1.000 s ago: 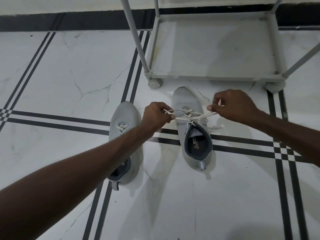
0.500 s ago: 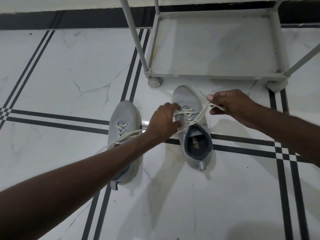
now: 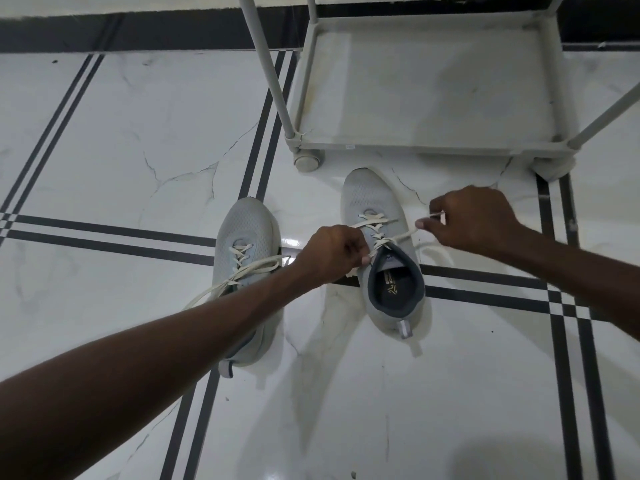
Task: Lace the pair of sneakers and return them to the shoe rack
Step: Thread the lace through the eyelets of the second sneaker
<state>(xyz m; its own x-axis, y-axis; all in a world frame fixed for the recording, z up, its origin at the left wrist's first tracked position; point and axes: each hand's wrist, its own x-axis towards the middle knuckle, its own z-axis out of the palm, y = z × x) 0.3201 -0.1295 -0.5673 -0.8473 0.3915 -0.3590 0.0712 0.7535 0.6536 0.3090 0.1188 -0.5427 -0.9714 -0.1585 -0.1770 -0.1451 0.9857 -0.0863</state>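
Observation:
Two grey sneakers stand on the tiled floor, toes toward the rack. The right sneaker (image 3: 372,199) has a cream lace (image 3: 374,225) crossed through its eyelets. My left hand (image 3: 332,252) pinches one end of that lace at the shoe's left side by the collar. My right hand (image 3: 474,220) holds the other end pulled out to the right. The left sneaker (image 3: 247,226) lies partly under my left forearm, its own cream lace (image 3: 242,271) trailing loose to the lower left.
The grey shoe rack (image 3: 429,147) stands just beyond the right sneaker, its bottom shelf bare, with a caster (image 3: 306,162) at its near left corner and slanted poles rising from it. White marble tiles with black stripes cover the floor.
My left hand moved right from the shoe's left side onto the laces near the collar. My right hand shifted slightly and keeps the lace end pulled right.

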